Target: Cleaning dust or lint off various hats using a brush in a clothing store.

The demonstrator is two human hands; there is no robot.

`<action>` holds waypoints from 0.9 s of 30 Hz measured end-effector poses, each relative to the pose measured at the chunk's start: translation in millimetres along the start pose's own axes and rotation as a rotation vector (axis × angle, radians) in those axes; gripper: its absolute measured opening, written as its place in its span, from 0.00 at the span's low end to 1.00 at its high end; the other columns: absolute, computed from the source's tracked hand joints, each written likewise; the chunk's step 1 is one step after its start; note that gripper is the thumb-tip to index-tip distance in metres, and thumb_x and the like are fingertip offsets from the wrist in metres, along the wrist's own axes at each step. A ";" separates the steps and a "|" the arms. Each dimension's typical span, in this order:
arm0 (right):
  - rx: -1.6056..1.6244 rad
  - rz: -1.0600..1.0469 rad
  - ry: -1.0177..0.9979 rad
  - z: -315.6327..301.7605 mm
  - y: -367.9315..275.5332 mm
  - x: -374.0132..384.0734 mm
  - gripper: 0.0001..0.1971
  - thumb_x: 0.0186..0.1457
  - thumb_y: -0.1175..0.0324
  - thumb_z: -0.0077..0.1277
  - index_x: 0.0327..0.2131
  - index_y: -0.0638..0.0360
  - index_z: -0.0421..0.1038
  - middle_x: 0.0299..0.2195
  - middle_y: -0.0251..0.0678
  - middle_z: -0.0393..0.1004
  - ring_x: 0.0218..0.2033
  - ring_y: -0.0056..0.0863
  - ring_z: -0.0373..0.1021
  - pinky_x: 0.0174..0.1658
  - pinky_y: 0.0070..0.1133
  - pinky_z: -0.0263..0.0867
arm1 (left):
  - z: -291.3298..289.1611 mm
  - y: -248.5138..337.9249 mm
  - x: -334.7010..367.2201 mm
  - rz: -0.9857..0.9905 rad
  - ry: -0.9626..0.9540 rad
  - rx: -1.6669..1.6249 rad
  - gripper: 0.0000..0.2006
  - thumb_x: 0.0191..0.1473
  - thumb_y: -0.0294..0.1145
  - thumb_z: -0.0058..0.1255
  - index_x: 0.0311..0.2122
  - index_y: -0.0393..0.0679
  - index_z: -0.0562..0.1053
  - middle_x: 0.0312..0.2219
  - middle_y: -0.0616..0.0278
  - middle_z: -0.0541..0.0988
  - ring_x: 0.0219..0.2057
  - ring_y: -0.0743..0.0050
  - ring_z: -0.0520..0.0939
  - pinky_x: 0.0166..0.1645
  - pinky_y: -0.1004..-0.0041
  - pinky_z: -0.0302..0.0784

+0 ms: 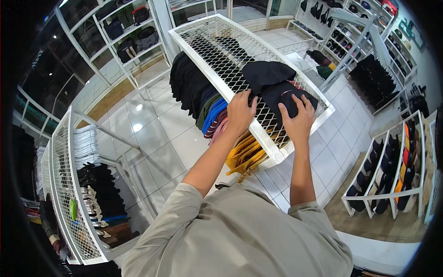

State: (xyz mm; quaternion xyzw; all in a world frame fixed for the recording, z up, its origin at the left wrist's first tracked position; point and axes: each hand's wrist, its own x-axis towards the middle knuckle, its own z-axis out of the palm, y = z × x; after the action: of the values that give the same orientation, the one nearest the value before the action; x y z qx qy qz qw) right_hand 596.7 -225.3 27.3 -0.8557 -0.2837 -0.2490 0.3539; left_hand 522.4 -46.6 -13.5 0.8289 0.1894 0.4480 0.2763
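A black folded garment (272, 94) with a small reddish mark lies on the white mesh top (264, 128) of a clothes rack. My left hand (241, 111) is at the garment's left edge, over the rack's white frame. Its fingers are curled, with dark cloth between thumb and forefinger. On the near right part of the garment lies my right hand (297, 117), fingers spread and thumb apart. Under the mesh hang black garments (187, 85), then blue, maroon and pink ones, with mustard-yellow garments (244, 154) at the near end.
To the left stands another white mesh rack (62, 152) with white garments (86, 145) and black ones below. A slanted white display (369, 196) holds caps at the right. Shelves with bags (138, 44) line the glass wall. A tiled floor (177, 134) runs between the racks.
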 end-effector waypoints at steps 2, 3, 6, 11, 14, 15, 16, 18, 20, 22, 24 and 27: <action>-0.019 0.002 0.011 -1.5 -0.8 -3.9 0.27 0.52 0.51 0.64 0.52 0.54 0.77 0.59 0.48 0.68 0.62 0.51 0.60 0.65 0.46 0.51 | -4.2 2.2 -3.6 -0.009 -0.028 -0.006 0.16 0.53 0.35 0.62 0.44 0.35 0.79 0.37 0.47 0.83 0.38 0.46 0.84 0.44 0.58 0.79; -0.038 -0.004 0.017 -2.7 -2.3 -5.5 0.27 0.52 0.51 0.64 0.52 0.54 0.77 0.59 0.47 0.68 0.62 0.51 0.60 0.65 0.46 0.51 | -6.0 2.5 -5.2 0.006 -0.047 0.002 0.16 0.53 0.35 0.62 0.44 0.35 0.79 0.37 0.47 0.83 0.38 0.47 0.84 0.44 0.59 0.79; -0.050 -0.011 0.052 -8.4 -15.7 -13.1 0.25 0.53 0.53 0.63 0.52 0.53 0.78 0.58 0.46 0.68 0.62 0.50 0.61 0.65 0.47 0.50 | -16.7 5.1 -14.1 0.009 -0.067 -0.014 0.16 0.54 0.36 0.62 0.44 0.36 0.79 0.37 0.47 0.83 0.38 0.47 0.84 0.45 0.60 0.80; 0.087 -0.072 0.051 -28.4 -55.0 -41.3 0.22 0.53 0.58 0.64 0.50 0.54 0.78 0.56 0.43 0.71 0.59 0.47 0.63 0.63 0.43 0.53 | -59.1 8.7 -43.9 -0.013 0.008 0.001 0.16 0.53 0.37 0.64 0.43 0.37 0.81 0.36 0.48 0.84 0.36 0.52 0.86 0.43 0.63 0.81; 0.279 -0.179 -0.007 -33.6 -93.3 -72.4 0.18 0.52 0.64 0.64 0.47 0.58 0.79 0.51 0.42 0.74 0.53 0.44 0.69 0.58 0.38 0.61 | -111.2 7.3 -75.8 -0.117 0.062 -0.061 0.15 0.55 0.37 0.62 0.43 0.37 0.81 0.37 0.51 0.85 0.36 0.54 0.86 0.42 0.63 0.82; 0.352 -0.195 -0.055 -31.8 -110.1 -86.2 0.17 0.53 0.64 0.64 0.46 0.59 0.79 0.49 0.42 0.75 0.52 0.44 0.70 0.57 0.38 0.62 | -133.5 5.1 -88.8 -0.137 0.095 -0.032 0.15 0.55 0.37 0.62 0.43 0.37 0.81 0.37 0.51 0.85 0.36 0.54 0.86 0.42 0.63 0.82; 0.405 -0.268 -0.080 -30.4 -127.7 -99.7 0.16 0.52 0.66 0.64 0.45 0.60 0.79 0.47 0.42 0.76 0.49 0.44 0.72 0.54 0.37 0.65 | -157.6 2.3 -104.2 -0.184 0.135 -0.017 0.15 0.55 0.36 0.63 0.43 0.37 0.81 0.36 0.50 0.85 0.36 0.58 0.87 0.43 0.66 0.82; 0.604 -0.338 -0.200 -18.8 -173.3 -133.2 0.16 0.51 0.68 0.64 0.44 0.60 0.79 0.44 0.42 0.77 0.47 0.44 0.73 0.52 0.35 0.67 | -216.6 -8.2 -142.4 -0.290 0.227 -0.006 0.14 0.56 0.35 0.62 0.45 0.37 0.81 0.36 0.50 0.86 0.35 0.63 0.88 0.44 0.70 0.82; 0.720 -0.414 -0.322 -28.0 -216.2 -168.1 0.15 0.52 0.70 0.63 0.44 0.60 0.79 0.43 0.42 0.77 0.46 0.43 0.74 0.51 0.34 0.68 | -277.8 5.2 -181.1 -0.382 0.343 0.027 0.14 0.57 0.35 0.62 0.44 0.37 0.81 0.35 0.50 0.86 0.36 0.63 0.89 0.44 0.70 0.82; 0.824 -0.450 -0.527 -33.5 -258.4 -209.4 0.14 0.52 0.71 0.63 0.43 0.59 0.79 0.43 0.42 0.78 0.46 0.42 0.75 0.50 0.32 0.69 | -337.1 14.4 -230.2 -0.530 0.485 0.061 0.13 0.58 0.35 0.61 0.44 0.36 0.82 0.33 0.50 0.86 0.35 0.67 0.88 0.43 0.72 0.81; 0.934 -0.527 -0.673 -39.2 -298.1 -254.5 0.14 0.52 0.71 0.63 0.43 0.60 0.79 0.43 0.41 0.78 0.46 0.42 0.75 0.50 0.32 0.69 | -390.2 18.6 -285.7 -0.607 0.654 0.147 0.13 0.58 0.35 0.61 0.43 0.35 0.82 0.32 0.51 0.86 0.34 0.65 0.88 0.42 0.72 0.81; 1.033 -0.655 -0.856 -56.7 -350.5 -310.3 0.13 0.53 0.71 0.62 0.43 0.60 0.79 0.42 0.41 0.79 0.46 0.41 0.76 0.50 0.30 0.70 | -456.2 43.4 -353.8 -0.694 0.888 0.229 0.13 0.59 0.36 0.60 0.41 0.35 0.82 0.31 0.51 0.86 0.33 0.65 0.88 0.41 0.72 0.81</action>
State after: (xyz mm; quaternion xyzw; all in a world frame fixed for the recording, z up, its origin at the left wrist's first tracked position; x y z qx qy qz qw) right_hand 130.1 -157.4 31.1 -0.4741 -0.7181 0.1783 0.4773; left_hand -47.6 -147.4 -8.5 0.4752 0.5955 0.6128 0.2098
